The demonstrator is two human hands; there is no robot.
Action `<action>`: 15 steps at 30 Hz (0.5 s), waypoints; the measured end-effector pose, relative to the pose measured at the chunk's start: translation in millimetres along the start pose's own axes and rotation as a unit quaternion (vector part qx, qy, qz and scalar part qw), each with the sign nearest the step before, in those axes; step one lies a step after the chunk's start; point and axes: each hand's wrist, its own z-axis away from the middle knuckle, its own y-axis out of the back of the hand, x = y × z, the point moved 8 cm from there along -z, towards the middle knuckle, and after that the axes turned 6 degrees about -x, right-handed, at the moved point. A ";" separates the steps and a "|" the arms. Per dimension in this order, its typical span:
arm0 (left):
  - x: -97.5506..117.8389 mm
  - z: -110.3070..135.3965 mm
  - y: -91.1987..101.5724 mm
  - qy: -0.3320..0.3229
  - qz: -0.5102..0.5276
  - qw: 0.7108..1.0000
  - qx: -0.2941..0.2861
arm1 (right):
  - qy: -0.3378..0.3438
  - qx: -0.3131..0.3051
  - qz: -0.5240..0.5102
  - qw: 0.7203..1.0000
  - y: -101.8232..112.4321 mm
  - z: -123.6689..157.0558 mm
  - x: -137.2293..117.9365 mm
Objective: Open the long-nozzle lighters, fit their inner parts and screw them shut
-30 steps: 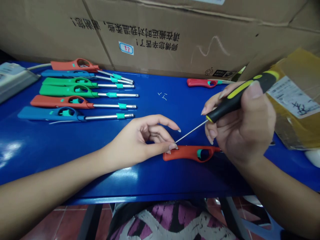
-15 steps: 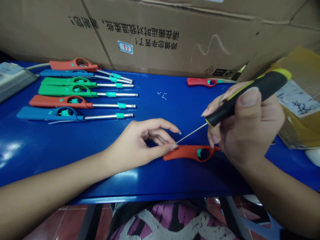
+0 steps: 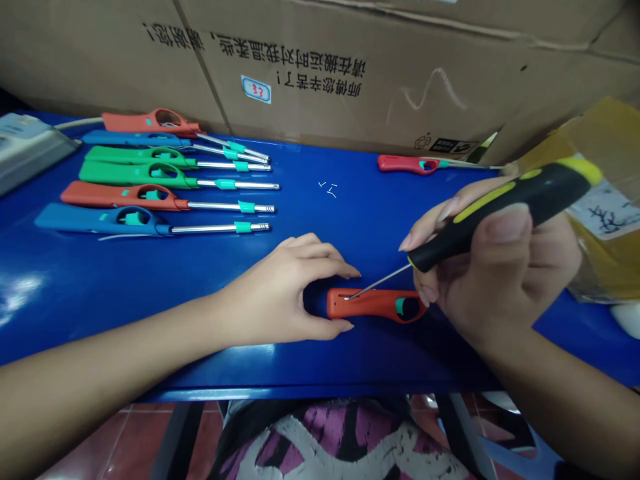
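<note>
A red long-nosed lighter with a teal trigger lies on the blue table near its front edge. My left hand rests curled beside the lighter's handle end, thumb and forefinger bracketing it and touching it. My right hand grips a black and yellow screwdriver. Its thin steel shaft slants down to the left, and the tip sits in a slot on the lighter's handle.
Several red, blue and green lighters lie in a row at the back left. One more red lighter lies at the back right. Cardboard boxes wall the far edge. A taped yellow parcel sits right, a grey device far left.
My left hand has slid back from on top of the handle to curl around its end. The screwdriver tip has dropped onto the slot in the handle.
</note>
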 end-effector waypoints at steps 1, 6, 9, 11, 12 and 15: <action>-1.7 -0.1 -2.7 0.006 -0.020 1.000 -0.015 | -0.002 -0.013 0.005 1.000 -1.9 2.2 0.1; -7.9 1.1 -10.0 0.024 -0.046 0.998 -0.038 | -0.004 -0.044 -0.003 0.999 -7.8 12.6 5.3; -7.8 1.7 -9.6 0.025 -0.045 0.998 -0.033 | -0.010 -0.058 -0.003 0.998 -11.1 15.6 10.0; -7.2 2.2 -9.2 0.023 -0.048 0.998 -0.032 | -0.009 -0.069 0.001 0.998 -13.4 16.2 10.7; -7.0 2.5 -9.2 0.022 -0.049 0.998 -0.032 | -0.009 -0.073 0.002 0.997 -14.1 16.1 10.8; -7.9 3.2 -9.6 0.021 -0.051 0.998 -0.031 | -0.019 -0.071 0.000 0.997 -14.7 15.3 12.1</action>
